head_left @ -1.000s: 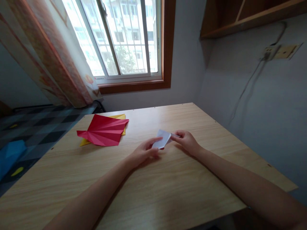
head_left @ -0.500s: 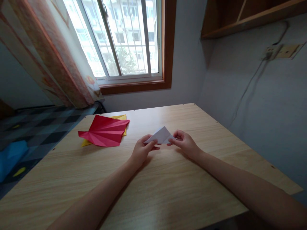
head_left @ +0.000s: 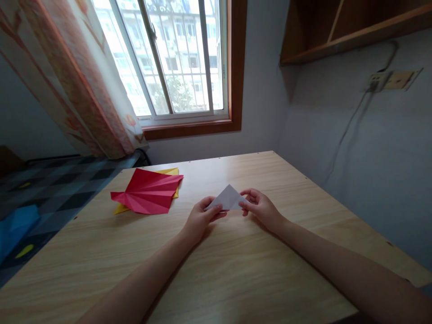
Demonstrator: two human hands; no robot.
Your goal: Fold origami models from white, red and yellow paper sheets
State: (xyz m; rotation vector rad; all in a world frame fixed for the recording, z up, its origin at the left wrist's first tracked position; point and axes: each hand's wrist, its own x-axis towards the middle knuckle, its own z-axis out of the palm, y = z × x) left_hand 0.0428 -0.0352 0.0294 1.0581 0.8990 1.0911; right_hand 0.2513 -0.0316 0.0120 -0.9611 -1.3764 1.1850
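A small white sheet of paper, folded into a triangle with its point away from me, is held just over the wooden table. My left hand pinches its left corner, thumb on top and fingers underneath. At the right corner, my right hand grips the paper between thumb and fingers. The underside of the paper is hidden, and so are some fingertips behind it.
Creased red paper lies over yellow paper at the table's back left. Blue paper rests on a checked cloth beyond the left edge. A wall shelf hangs at upper right.
The white triangle's upper face looks more even now, with the earlier slanting fold edge on its right side less visible. Both hands keep hold of it. The whole view has shifted slightly.
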